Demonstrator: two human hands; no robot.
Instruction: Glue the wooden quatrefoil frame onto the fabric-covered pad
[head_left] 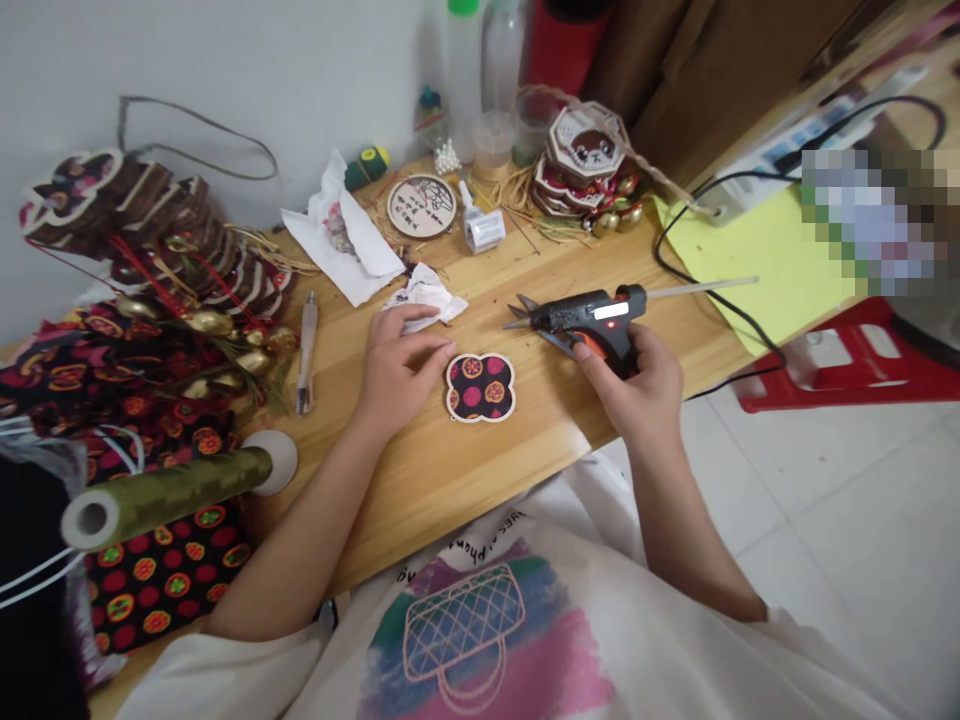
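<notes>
My right hand (pixel 637 385) grips a black hot glue gun (pixel 592 318) with a glue stick poking out of its back, its nozzle pointing left just above the wooden table (pixel 450 470). My left hand (pixel 401 365) rests flat on the table, fingertips touching the left edge of a flower-shaped wooden piece covered in dark patterned fabric (pixel 480 387). Scissors (pixel 534 318) lie under the gun's nozzle. A crumpled white paper (pixel 427 292) sits just beyond my left hand.
A stack of flower-shaped pieces (pixel 135 215) and patterned fabric (pixel 112 400) fill the left side, with a green roll (pixel 169 495) in front. A pen-like tool (pixel 306 350), round plaque (pixel 421 206), bottles (pixel 480 70), finished ornaments (pixel 585 165), yellow sheet (pixel 757 265), black cable (pixel 720 300) and red stool (pixel 847 365) lie around.
</notes>
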